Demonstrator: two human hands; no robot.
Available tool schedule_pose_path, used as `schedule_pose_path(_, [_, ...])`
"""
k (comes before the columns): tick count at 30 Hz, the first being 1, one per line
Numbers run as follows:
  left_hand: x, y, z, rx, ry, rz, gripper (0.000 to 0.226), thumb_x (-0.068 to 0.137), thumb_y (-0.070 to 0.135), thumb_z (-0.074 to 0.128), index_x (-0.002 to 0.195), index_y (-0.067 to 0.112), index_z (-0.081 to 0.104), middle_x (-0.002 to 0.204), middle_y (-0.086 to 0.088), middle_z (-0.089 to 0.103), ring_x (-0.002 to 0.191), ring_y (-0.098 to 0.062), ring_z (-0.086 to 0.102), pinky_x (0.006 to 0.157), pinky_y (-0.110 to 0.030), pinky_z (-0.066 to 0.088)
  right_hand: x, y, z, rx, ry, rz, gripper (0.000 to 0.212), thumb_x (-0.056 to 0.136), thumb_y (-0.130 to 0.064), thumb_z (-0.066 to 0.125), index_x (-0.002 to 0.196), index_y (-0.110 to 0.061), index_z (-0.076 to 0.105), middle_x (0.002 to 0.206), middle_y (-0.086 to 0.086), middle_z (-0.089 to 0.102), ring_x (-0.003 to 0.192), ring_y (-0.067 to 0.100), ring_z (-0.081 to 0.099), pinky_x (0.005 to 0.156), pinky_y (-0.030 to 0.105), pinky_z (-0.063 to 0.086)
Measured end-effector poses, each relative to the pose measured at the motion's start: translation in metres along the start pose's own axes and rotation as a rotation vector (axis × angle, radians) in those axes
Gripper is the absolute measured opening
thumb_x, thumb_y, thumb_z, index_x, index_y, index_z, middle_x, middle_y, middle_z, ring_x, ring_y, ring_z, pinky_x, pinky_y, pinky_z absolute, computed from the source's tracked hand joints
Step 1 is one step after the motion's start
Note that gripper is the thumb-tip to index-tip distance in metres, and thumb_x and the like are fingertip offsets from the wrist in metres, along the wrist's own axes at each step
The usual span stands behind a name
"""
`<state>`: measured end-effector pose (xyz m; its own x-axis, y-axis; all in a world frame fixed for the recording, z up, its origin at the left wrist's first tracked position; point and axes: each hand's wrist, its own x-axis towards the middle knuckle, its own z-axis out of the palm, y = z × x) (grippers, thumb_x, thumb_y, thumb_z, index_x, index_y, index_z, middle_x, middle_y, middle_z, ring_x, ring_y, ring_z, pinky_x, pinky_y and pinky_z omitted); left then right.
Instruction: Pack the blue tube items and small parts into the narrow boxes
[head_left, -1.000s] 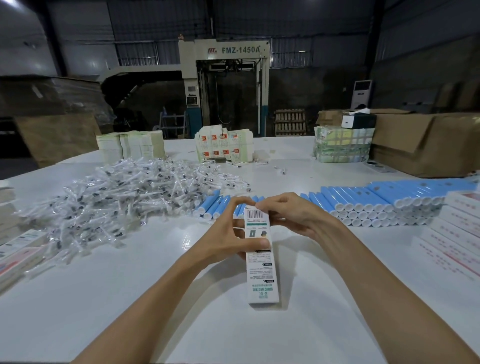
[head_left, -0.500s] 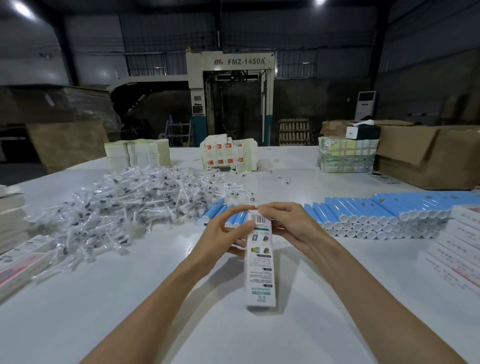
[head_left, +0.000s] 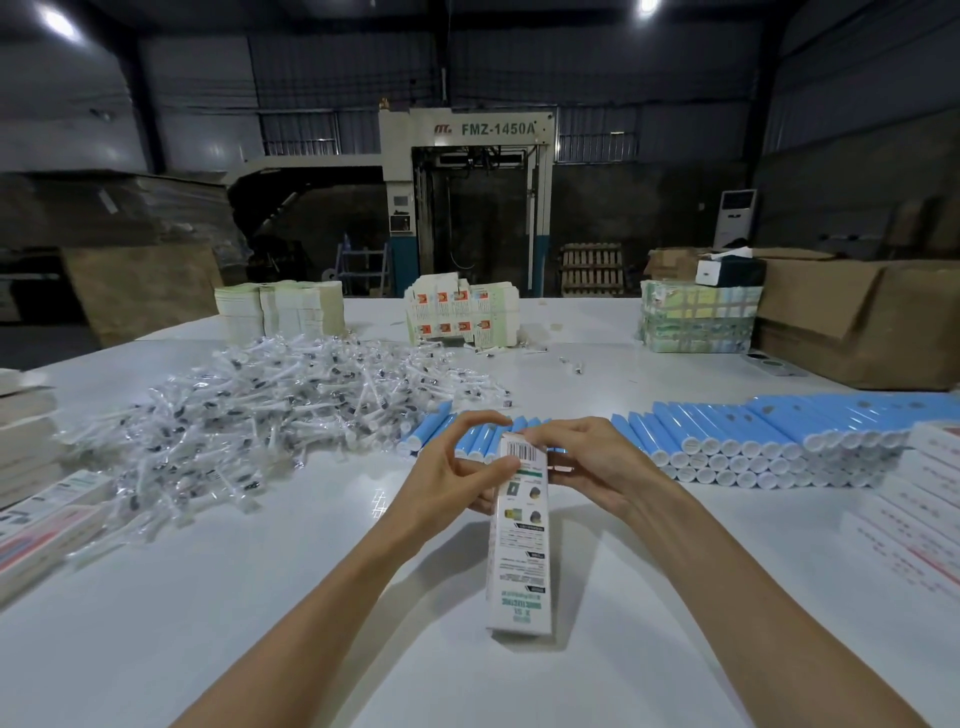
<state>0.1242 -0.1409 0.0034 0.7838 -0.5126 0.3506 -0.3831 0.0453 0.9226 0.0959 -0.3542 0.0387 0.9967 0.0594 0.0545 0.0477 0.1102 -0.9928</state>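
One box (head_left: 519, 540) is held between the left hand (head_left: 452, 478) and the right hand (head_left: 597, 467), its far end at the fingertips and its near end apparently set down on the table (head_left: 260, 623) below the wrists. Whether it has been filled cannot be told, though the far flap seems to be at the closing stage. Much is judged left to do. A long row of blue tubes (head_left: 753, 441) is stacked just beyond and right of the right hand, and a large heap of bagged parts (head_left: 270, 415) is spread beyond and left of the left hand. More boxes (head_left: 924, 499) are piled further right of the right hand, but it cannot be told whether they are filled. The left hand is curled round the box's left edge, with thumb and forefinger arched above its top. The top end is pinched from the right by the right hand's bent fingers. Both forearms are stretched forward.
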Motion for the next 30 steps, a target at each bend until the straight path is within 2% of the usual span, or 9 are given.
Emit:
schedule_pose_path(3, [-0.001,-0.001,0.0,0.03,-0.014,0.012,0.034,0.097,0.04,0.077,0.126,0.031,0.061,0.098,-0.014,0.082,0.093,-0.032,0.081,0.071,-0.036,0.065,-0.002,0.0,0.0,-0.093,0.036,-0.014,0.012,0.088,-0.008,0.079,0.093,0.002,0.082,0.099,0.023,0.078,0.089,0.03,0.077,0.076,0.035,0.062])
schedule_pose_path(7, [-0.001,0.0,-0.002,0.044,0.015,0.011,0.022,0.097,0.035,0.077,0.115,0.029,0.066,0.097,-0.013,0.082,0.094,-0.031,0.081,0.071,-0.037,0.066,-0.006,-0.001,0.0,-0.135,-0.038,-0.063,0.011,0.091,-0.008,0.076,0.093,0.001,0.082,0.098,0.023,0.078,0.09,0.028,0.077,0.075,0.03,0.061])
schedule_pose_path(10, [-0.002,0.0,-0.005,0.034,0.031,0.007,0.014,0.1,0.027,0.076,0.11,0.029,0.067,0.095,-0.015,0.082,0.095,-0.031,0.081,0.072,-0.037,0.065,-0.009,-0.001,0.002,-0.157,-0.106,-0.103,0.016,0.096,-0.012,0.073,0.098,0.001,0.082,0.102,0.023,0.078,0.098,0.03,0.076,0.082,0.029,0.06])
schedule_pose_path(13, [-0.004,0.003,-0.008,0.018,0.065,0.024,0.018,0.101,0.026,0.074,0.117,0.028,0.065,0.094,-0.016,0.082,0.094,-0.03,0.081,0.072,-0.033,0.064,-0.009,-0.001,0.004,-0.153,-0.166,-0.149,0.02,0.096,-0.014,0.074,0.109,0.0,0.08,0.109,0.021,0.078,0.107,0.033,0.075,0.092,0.031,0.059])
schedule_pose_path(16, [-0.004,0.005,-0.007,-0.012,0.082,0.029,0.03,0.101,0.029,0.075,0.128,0.029,0.062,0.096,-0.016,0.082,0.097,-0.029,0.081,0.074,-0.031,0.063,-0.006,0.0,0.004,-0.174,-0.134,-0.21,0.02,0.095,-0.013,0.075,0.111,-0.001,0.08,0.108,0.019,0.078,0.108,0.035,0.074,0.1,0.038,0.058])
schedule_pose_path(21, [-0.005,0.004,-0.004,-0.041,0.088,0.023,0.024,0.101,0.023,0.074,0.122,0.017,0.065,0.095,-0.017,0.082,0.093,-0.031,0.081,0.071,-0.029,0.063,-0.005,0.004,0.005,-0.268,-0.075,-0.285,0.017,0.094,-0.016,0.077,0.108,-0.006,0.082,0.101,0.013,0.081,0.101,0.028,0.077,0.095,0.034,0.06])
schedule_pose_path(25, [-0.004,0.001,-0.001,-0.054,0.151,0.015,0.027,0.099,0.027,0.077,0.123,0.019,0.067,0.094,-0.016,0.082,0.087,-0.031,0.081,0.071,-0.028,0.062,-0.001,0.017,0.016,-0.234,0.043,-0.315,0.018,0.098,-0.012,0.071,0.111,-0.004,0.08,0.101,0.011,0.081,0.098,0.026,0.078,0.09,0.032,0.061])
schedule_pose_path(28, [0.0,-0.001,0.001,-0.133,0.259,0.014,0.026,0.099,0.026,0.077,0.121,0.021,0.066,0.095,-0.014,0.082,0.087,-0.028,0.081,0.07,-0.028,0.063,-0.002,0.022,0.029,-0.04,0.028,-0.173,0.031,0.103,-0.029,0.065,0.127,-0.01,0.072,0.113,0.016,0.078,0.101,0.026,0.075,0.088,0.035,0.06])
schedule_pose_path(30, [0.001,0.0,-0.001,-0.218,0.303,0.03,0.027,0.1,0.028,0.076,0.122,0.023,0.063,0.103,-0.014,0.081,0.091,-0.027,0.08,0.074,-0.03,0.063,-0.007,0.024,0.031,0.095,-0.1,0.015,0.047,0.104,-0.049,0.059,0.133,-0.013,0.068,0.119,0.019,0.074,0.103,0.031,0.073,0.088,0.04,0.06])
